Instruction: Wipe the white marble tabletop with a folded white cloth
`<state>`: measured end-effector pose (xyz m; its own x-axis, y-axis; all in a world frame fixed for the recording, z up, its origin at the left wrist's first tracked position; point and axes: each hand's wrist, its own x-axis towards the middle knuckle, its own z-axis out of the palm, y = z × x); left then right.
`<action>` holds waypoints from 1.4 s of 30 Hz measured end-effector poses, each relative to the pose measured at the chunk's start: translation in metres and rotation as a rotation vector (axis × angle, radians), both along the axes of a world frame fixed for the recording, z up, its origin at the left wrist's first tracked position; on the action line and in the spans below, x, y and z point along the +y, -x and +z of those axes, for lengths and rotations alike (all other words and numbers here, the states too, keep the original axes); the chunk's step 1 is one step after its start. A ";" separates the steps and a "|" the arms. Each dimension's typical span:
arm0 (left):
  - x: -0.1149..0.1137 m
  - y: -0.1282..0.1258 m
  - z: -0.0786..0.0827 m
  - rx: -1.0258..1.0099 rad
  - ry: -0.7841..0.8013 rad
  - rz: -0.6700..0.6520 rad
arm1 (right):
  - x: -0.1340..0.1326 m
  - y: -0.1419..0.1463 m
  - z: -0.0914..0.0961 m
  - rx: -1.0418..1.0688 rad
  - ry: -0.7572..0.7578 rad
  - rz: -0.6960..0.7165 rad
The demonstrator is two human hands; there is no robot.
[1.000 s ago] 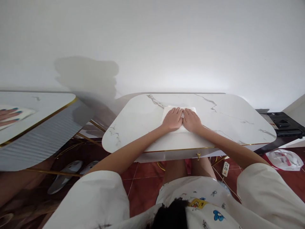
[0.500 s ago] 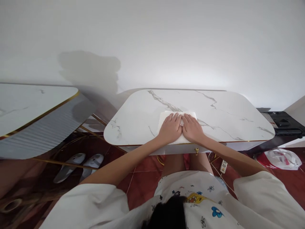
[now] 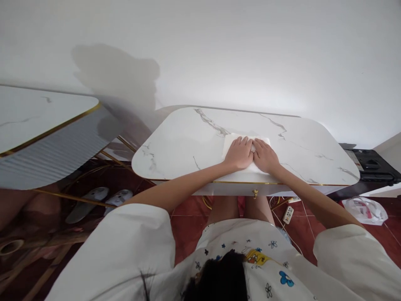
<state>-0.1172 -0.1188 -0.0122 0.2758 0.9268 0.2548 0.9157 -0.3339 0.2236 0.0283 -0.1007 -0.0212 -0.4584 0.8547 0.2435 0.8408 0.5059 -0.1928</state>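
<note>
A white paper towel (image 3: 229, 142) lies spread on a white marble-patterned tabletop (image 3: 175, 144), right of its middle. Both of my hands rest on it, side by side with the thumbs close together. My left hand (image 3: 239, 154) lies flat, fingers stretched toward the wall. Beside it, my right hand (image 3: 266, 156) is also flat with its fingers extended. A small crumpled bit of the towel shows between the two hands. Most of the towel's near half is hidden under them.
A small gold knob (image 3: 255, 193) sits on the table's front. Another marble-topped table (image 3: 40, 113) stands left. A black case (image 3: 372, 165) is at the right. Slippers (image 3: 90, 202), a power strip (image 3: 288, 214) and a plastic bag (image 3: 366, 211) lie on the red floor.
Both hands and the paper towel have slid to the right across the tabletop and slightly toward the wall. The view has also shifted a little.
</note>
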 end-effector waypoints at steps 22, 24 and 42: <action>0.161 0.022 0.000 0.027 -0.097 0.034 | 0.164 0.030 0.005 0.007 -0.016 -0.021; 0.171 0.024 0.000 0.029 -0.098 0.043 | 0.176 0.032 0.006 0.014 -0.012 -0.025; 0.234 0.005 -0.007 0.015 -0.122 0.019 | 0.241 0.009 -0.006 0.055 -0.067 0.043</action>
<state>-0.1221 0.1156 -0.0189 0.2636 0.8940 0.3623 0.9250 -0.3408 0.1680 0.0195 0.1404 -0.0275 -0.4787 0.8154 0.3255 0.8070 0.5547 -0.2027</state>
